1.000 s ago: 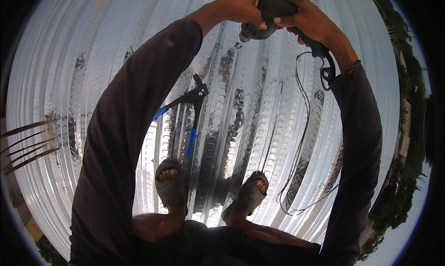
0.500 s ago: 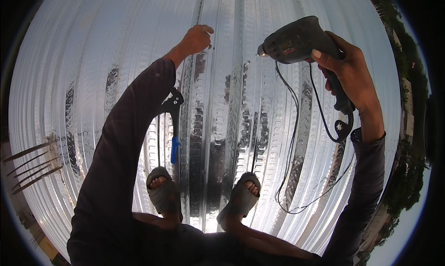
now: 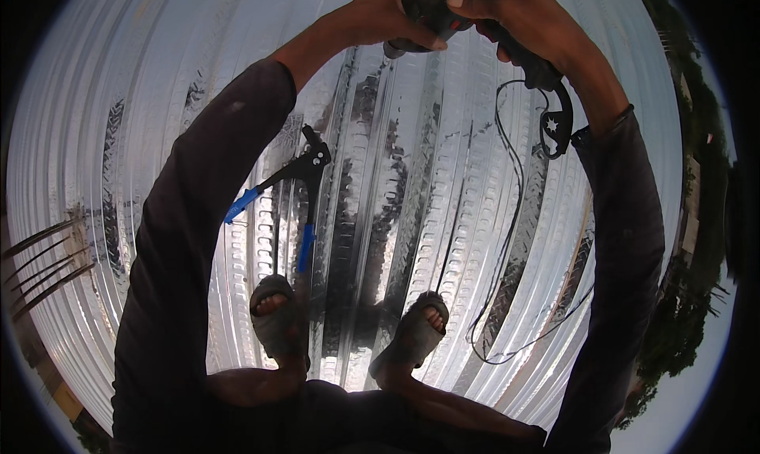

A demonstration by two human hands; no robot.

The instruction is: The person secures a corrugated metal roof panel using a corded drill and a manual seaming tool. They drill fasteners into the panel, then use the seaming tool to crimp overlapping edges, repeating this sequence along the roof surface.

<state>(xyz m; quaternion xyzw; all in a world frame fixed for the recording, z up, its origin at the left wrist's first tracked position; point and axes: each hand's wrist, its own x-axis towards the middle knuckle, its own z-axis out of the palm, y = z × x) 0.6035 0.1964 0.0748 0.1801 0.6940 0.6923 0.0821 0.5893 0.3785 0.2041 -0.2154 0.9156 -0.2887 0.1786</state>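
A dark power drill is at the top of the view, its upper part cut off by the frame edge. My right hand is closed round its handle. From the other side my left hand grips the front of the drill body, with the thumb under it. The chuck points down and left over the ribbed shiny metal sheets; whether the bit touches them cannot be made out. A black hand riveter with spread blue-ended handles lies on the sheets beside my left forearm.
The drill's black cord loops over the sheets on the right. My feet in dark sandals stand on the metal. Several thin rods stick out past the left edge. Trees lie beyond the right edge.
My right hand has carried the drill up and left. My left hand has moved up and right and taken hold of the drill's front. More of the riveter shows.
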